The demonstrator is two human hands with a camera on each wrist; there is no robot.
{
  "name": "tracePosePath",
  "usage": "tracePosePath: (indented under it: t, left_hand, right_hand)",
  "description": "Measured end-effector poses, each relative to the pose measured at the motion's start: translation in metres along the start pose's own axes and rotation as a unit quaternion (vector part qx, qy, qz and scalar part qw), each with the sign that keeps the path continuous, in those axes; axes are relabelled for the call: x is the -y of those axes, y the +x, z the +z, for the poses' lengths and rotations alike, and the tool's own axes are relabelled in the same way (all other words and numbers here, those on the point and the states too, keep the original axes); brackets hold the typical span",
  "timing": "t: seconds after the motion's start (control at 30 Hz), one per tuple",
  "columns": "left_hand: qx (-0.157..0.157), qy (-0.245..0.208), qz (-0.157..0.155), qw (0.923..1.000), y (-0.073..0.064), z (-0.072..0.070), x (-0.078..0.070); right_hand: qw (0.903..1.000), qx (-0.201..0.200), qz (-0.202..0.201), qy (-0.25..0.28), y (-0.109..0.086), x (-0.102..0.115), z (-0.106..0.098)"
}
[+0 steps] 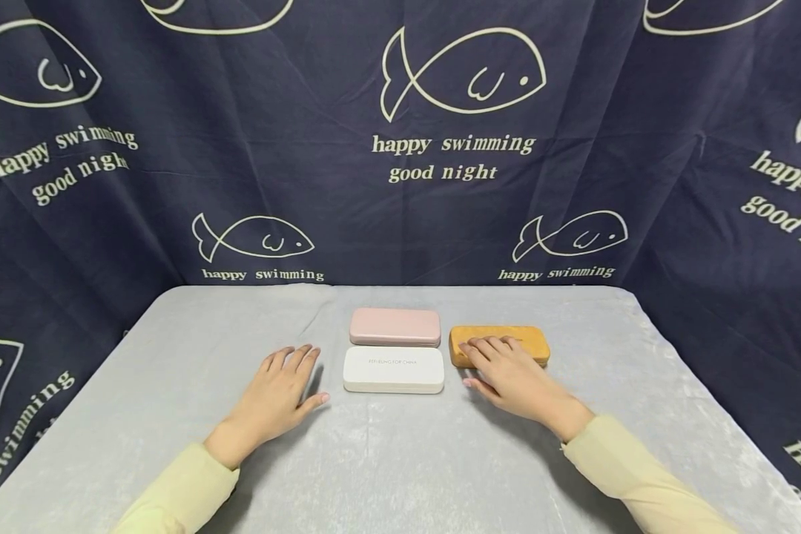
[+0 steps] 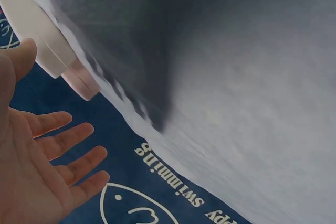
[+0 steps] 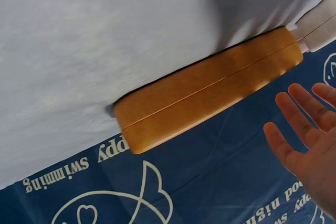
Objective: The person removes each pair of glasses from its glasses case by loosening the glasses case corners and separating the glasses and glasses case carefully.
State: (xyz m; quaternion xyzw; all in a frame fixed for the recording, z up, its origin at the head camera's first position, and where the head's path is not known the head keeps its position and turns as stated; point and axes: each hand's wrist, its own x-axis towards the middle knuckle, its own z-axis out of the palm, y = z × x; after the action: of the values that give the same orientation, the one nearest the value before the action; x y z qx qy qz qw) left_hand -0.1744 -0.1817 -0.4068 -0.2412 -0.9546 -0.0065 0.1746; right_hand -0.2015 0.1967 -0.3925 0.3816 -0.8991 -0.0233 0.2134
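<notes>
Three oblong hinged cases, which look like glasses cases, lie on the table. The pink case is at the back, with the white case in front of it and faint lettering on its lid. To their right is the mustard-yellow case, its lid closed in the right wrist view. My left hand is left of the white case, fingers spread and holding nothing. My right hand hovers over the front of the yellow case, fingers extended; the right wrist view shows a gap between fingers and case.
A pale grey cloth covers the table. Dark blue curtains printed with fish and words hang behind and on both sides. Pale yellow sleeves cover both forearms.
</notes>
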Motion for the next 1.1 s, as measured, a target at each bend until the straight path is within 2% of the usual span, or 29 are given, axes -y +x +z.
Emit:
tracePosePath:
  t: [0.27, 0.57, 0.87, 1.1]
  left_hand:
    - [0.009, -0.001, 0.013, 0.9999, 0.004, 0.003, -0.008]
    - [0.002, -0.003, 0.025, 0.9997, 0.012, 0.006, -0.016]
    - [0.012, -0.016, 0.035, 0.9992, 0.02, 0.009, -0.021]
    - [0.011, -0.03, 0.05, 0.9982, 0.027, 0.01, -0.025]
  right_hand:
    - [0.9997, -0.004, -0.015, 0.02, 0.008, 0.01, 0.002]
    - [0.9995, 0.014, -0.023, 0.016, 0.018, 0.018, 0.006]
    - [0.9992, 0.018, -0.037, -0.002, 0.027, 0.023, 0.009]
    - [0.999, 0.024, -0.034, 0.013, 0.033, 0.025, 0.014]
